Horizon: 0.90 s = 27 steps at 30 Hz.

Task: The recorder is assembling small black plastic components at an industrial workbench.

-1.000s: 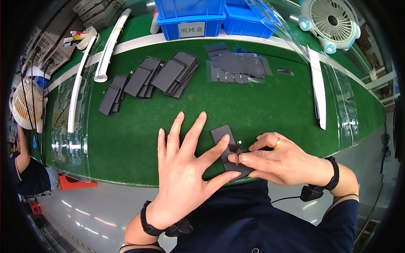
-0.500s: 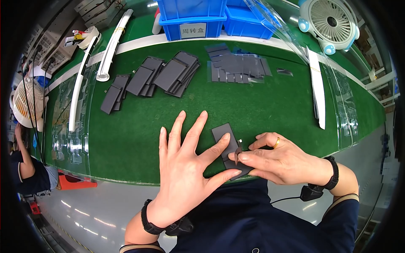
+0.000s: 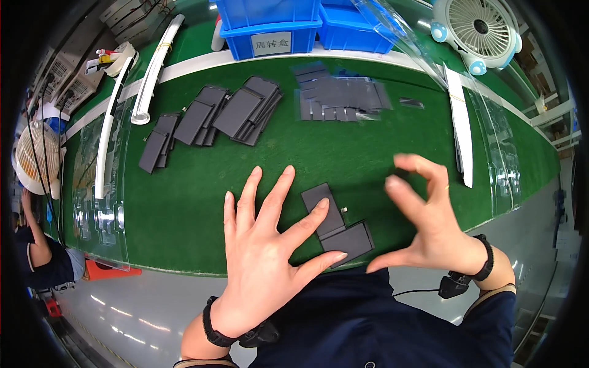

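Your left hand (image 3: 261,257) lies spread wide, fingers fanned, on the green desk (image 3: 184,208) just in front of you. Its index fingertip and thumb tip press on two dark flat rectangular pieces (image 3: 336,224) near the desk's front edge; the pieces overlap, one tilted above the other. So the left grip is wide and flat, pinning, not clasping.

Your right hand (image 3: 426,227) hovers just right of the pieces, off them, fingers curled in a loose open claw, thumb pointing down-left. It holds nothing. There's a ring on one finger & a dark band on each wrist.

Farther back on the desk: fanned stacks of similar dark slabs (image 3: 215,116) at centre-left, and a row of dark pieces in clear film (image 3: 340,95) at centre-right. Blue bins (image 3: 288,21) stand behind them. A small white fan (image 3: 478,27) sits at top right. Clear plastic trays (image 3: 101,184) run along the left side, another person's arm beyond them.
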Available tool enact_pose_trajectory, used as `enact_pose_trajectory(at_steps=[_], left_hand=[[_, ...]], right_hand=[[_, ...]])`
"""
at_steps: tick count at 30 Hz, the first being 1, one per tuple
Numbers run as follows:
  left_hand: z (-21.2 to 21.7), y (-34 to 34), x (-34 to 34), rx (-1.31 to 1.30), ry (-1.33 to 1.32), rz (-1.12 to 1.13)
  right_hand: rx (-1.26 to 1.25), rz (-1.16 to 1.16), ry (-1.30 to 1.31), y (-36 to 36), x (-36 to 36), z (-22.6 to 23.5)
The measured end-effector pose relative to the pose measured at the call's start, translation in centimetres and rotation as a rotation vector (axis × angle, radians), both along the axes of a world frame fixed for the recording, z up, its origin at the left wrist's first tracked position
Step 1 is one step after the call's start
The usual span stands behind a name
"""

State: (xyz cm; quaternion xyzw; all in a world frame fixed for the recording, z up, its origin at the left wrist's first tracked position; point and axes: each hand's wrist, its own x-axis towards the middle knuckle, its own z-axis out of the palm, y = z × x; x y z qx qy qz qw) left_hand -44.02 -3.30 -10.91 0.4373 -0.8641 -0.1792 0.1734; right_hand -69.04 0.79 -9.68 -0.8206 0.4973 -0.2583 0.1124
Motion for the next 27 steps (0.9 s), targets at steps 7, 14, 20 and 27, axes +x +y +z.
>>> enact_pose_trajectory(at_steps=[7,14,20,27], left_hand=[[0.0,0.0,0.0,-0.006,0.004,0.007],[-0.2,0.2,0.2,-0.012,0.004,0.016],[-0.3,0.0,0.1,-0.006,0.038,0.003],[-0.5,0.0,0.2,0.016,0.049,0.015]], right_hand=[[0.005,-0.086,0.048,-0.2,0.7,-0.5],[0.500,-0.006,-0.328,-2.7,1.2,2.7],[1.056,0.092,-0.618,-5.6,1.8,1.4],[1.192,0.022,-0.461,-6.8,3.2,1.8]])
